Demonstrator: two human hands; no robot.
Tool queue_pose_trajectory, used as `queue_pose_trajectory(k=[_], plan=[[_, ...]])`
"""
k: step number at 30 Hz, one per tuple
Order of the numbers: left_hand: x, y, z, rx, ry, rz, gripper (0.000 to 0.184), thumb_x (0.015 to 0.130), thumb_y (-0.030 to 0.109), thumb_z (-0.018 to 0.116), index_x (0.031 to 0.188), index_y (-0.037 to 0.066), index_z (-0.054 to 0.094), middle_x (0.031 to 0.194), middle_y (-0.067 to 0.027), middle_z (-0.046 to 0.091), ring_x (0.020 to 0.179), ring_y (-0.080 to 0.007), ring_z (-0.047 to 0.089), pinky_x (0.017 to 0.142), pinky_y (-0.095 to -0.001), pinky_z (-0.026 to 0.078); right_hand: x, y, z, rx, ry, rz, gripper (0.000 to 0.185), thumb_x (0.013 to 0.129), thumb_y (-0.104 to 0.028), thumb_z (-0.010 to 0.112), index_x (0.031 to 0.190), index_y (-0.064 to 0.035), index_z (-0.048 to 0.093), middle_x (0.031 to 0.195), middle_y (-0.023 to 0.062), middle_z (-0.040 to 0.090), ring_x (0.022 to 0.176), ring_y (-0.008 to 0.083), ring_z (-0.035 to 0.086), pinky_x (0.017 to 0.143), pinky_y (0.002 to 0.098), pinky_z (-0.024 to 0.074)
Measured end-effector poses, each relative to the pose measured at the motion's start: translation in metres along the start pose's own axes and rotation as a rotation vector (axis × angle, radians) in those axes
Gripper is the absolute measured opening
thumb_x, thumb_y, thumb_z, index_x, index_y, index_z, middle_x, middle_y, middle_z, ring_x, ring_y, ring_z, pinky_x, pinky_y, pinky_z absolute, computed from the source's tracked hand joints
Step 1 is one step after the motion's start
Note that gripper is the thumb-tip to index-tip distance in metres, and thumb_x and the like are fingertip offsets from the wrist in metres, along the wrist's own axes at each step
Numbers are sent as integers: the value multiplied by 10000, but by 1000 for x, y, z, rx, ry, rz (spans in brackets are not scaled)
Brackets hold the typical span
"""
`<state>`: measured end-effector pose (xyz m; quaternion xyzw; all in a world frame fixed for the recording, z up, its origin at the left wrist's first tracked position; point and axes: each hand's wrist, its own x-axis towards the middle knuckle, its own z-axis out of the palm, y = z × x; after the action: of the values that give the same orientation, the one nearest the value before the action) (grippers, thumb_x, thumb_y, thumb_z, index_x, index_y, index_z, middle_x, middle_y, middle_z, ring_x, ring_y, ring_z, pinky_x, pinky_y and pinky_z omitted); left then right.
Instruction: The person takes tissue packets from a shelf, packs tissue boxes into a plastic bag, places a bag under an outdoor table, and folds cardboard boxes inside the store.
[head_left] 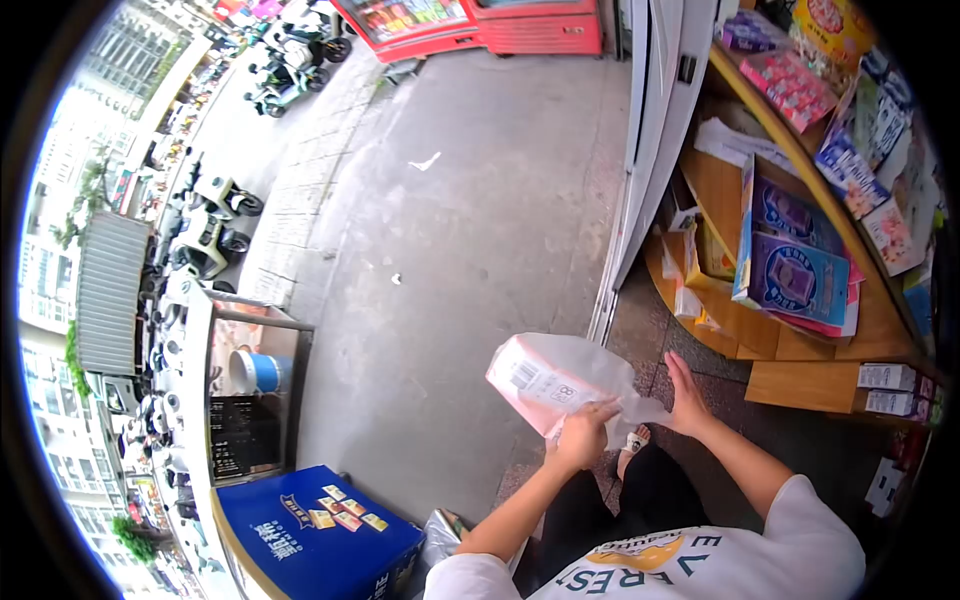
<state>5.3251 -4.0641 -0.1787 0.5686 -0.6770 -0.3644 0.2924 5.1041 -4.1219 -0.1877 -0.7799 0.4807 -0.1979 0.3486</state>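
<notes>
A translucent plastic bag (600, 362) hangs in front of my body. Inside it lies a pink and white package (535, 385) with a barcode and a printed number on its wrapper; its exact kind I cannot make out. My left hand (584, 434) is closed on the bag at the package's near end. To the right, my right hand (690, 405) has its fingers stretched out, and the bag's loose edge reaches its thumb side. Whether the right thumb pinches the film is not clear.
A blue printed box (320, 540) stands at lower left beside a glass-sided case (250, 385). On the right, wooden shelves (715, 220) hold packaged goods past a sliding door frame (650, 130). Red cabinets (540, 30) stand far ahead; parked scooters (205, 225) line the left.
</notes>
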Motion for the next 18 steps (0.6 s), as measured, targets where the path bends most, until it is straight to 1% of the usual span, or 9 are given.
queue_pose_trajectory(k=[3,4,5,7,11,14,15,17,18], plan=[[-7,88,-34,-83,90,-25,321,626,-96,456,861,25,639,938,-171,617,861,-325,582,765,-358,462,9,-53,-58,86,-185,-69,802,605,-175,741,1287,-43,340,1304,203,323,1156,347,400,957,373,350],[-7,110,-41,-83,124,-51,310,652,-85,456,887,21,628,893,-178,613,804,-328,581,724,-357,457,10,-35,-55,178,-184,-188,650,666,-184,705,1238,-59,425,1236,185,424,1111,320,458,923,357,381],[-6,122,-43,-100,157,-104,301,690,-47,476,949,33,607,904,-178,598,774,-329,572,692,-359,452,8,-43,-71,182,-194,-186,650,666,-184,705,1238,-59,425,1236,185,424,1111,320,458,923,357,381],[-3,149,-44,127,301,-54,318,742,32,523,1056,-11,529,1031,-213,544,937,-347,533,781,-359,437,-1,-71,-95,336,-203,-43,583,705,-196,681,1223,-64,446,1156,178,496,1067,314,493,896,348,399],[-1,167,-19,-44,296,0,497,784,64,527,1228,-48,334,1161,-222,460,1051,-315,480,861,-342,396,-30,-106,-135,419,-257,70,675,695,-243,698,1266,-66,386,1132,185,509,1012,344,517,888,331,406],[26,183,7,-434,168,-33,614,795,80,530,1296,-48,199,1234,-202,376,1100,-268,418,902,-321,359,-55,-127,-165,461,-135,-156,781,669,-308,709,1300,-65,320,1189,173,476,1059,337,481,929,396,365],[30,186,5,-670,85,-115,655,795,87,531,1311,-47,150,1258,-188,336,1122,-243,381,922,-310,337,-60,-126,-164,250,-171,-88,837,646,-328,716,1318,-80,284,1214,165,457,1093,331,453,951,454,315],[34,226,-6,-513,124,-105,642,815,139,524,1303,-48,151,1245,-184,329,1126,-219,347,928,-294,323,-66,-126,-154,36,-233,-45,893,623,-347,724,1336,-95,248,1239,158,438,1127,325,424,973,511,265],[34,219,-2,-500,175,-99,637,821,148,528,1307,-38,161,1230,-179,351,1089,-216,388,895,-288,355,-69,-124,-142,-107,-39,38,910,610,-343,727,1337,-88,241,1250,157,425,1150,325,399,971,552,221]])
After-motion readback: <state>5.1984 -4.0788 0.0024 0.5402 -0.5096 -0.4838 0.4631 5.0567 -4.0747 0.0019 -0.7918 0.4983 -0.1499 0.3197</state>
